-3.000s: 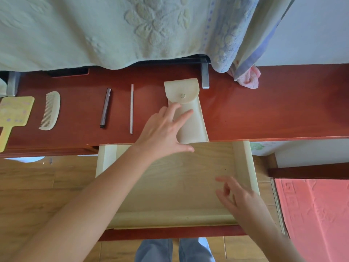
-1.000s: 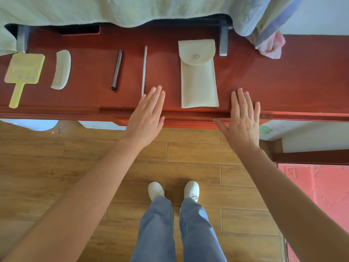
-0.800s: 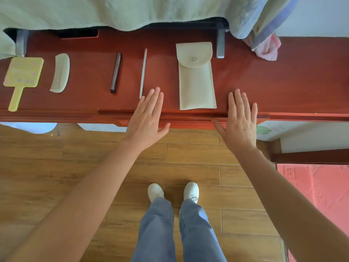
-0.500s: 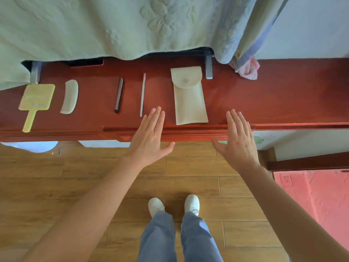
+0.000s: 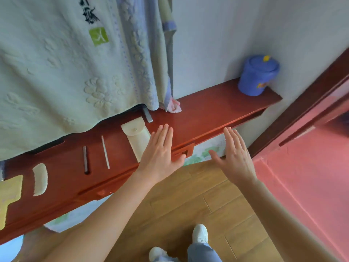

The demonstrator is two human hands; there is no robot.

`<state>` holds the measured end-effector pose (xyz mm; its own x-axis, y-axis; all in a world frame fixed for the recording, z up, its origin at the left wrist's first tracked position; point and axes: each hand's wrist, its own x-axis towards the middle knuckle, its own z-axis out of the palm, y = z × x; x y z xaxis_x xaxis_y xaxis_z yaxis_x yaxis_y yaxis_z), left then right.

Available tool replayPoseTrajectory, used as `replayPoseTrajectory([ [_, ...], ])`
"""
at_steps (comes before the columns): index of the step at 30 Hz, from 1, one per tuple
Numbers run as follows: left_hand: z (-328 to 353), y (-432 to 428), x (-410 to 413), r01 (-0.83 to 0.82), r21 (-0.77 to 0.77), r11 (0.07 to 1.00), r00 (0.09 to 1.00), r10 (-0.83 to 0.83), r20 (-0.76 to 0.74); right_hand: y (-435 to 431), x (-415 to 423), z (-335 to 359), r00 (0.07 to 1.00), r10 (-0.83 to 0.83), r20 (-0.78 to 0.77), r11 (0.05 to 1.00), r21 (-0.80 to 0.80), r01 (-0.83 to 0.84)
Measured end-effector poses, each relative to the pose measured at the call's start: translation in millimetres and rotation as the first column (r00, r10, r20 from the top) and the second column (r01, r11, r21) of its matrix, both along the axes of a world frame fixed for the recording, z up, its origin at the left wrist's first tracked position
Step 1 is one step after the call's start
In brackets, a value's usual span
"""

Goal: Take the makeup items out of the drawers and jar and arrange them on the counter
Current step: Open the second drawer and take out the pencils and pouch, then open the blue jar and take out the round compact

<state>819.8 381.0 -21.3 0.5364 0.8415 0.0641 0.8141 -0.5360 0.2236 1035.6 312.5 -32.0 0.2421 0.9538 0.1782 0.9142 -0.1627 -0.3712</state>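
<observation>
On the red counter (image 5: 204, 112) lie a cream snap pouch (image 5: 136, 136), a thin white stick (image 5: 105, 152), a dark pencil (image 5: 85, 160), a cream comb (image 5: 40, 179) and a yellow hand mirror (image 5: 7, 193) at the left edge. A blue lidded jar (image 5: 257, 75) stands at the counter's far right end against the wall. My left hand (image 5: 160, 150) hovers flat with straight fingers over the counter's front edge, partly covering the pouch's lower end. My right hand (image 5: 234, 154) is held flat, fingers straight, in front of the counter edge. Both hold nothing. The drawer front (image 5: 184, 151) is closed.
A pale embossed towel (image 5: 66, 72) hangs over the back of the counter. A pink cloth (image 5: 174, 106) lies beside it. A dark door frame (image 5: 302, 103) and a pink floor (image 5: 311, 167) are to the right. Wood flooring and my shoes are below.
The view has swung right and tilted, bringing the blue jar into sight. Both hands stay flat and have shifted right along the counter edge; the left now overlaps the pouch.
</observation>
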Motion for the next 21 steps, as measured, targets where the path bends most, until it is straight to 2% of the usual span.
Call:
replayPoseTrajectory([
  [8,25,0,107,0.259,0.032,0.965,0.965,-0.257,-0.052,-40,73,27,0.983,-0.181,-0.028,0.982,-0.064,0.179],
  [15,29,4,188,0.295,0.044,0.954,0.955,-0.294,-0.044,-49,135,42,0.978,-0.211,-0.011,0.974,-0.092,0.209],
  [21,36,17,226,0.257,0.064,0.964,0.966,-0.256,-0.012,-37,173,49,0.978,-0.208,-0.003,0.975,-0.074,0.207],
])
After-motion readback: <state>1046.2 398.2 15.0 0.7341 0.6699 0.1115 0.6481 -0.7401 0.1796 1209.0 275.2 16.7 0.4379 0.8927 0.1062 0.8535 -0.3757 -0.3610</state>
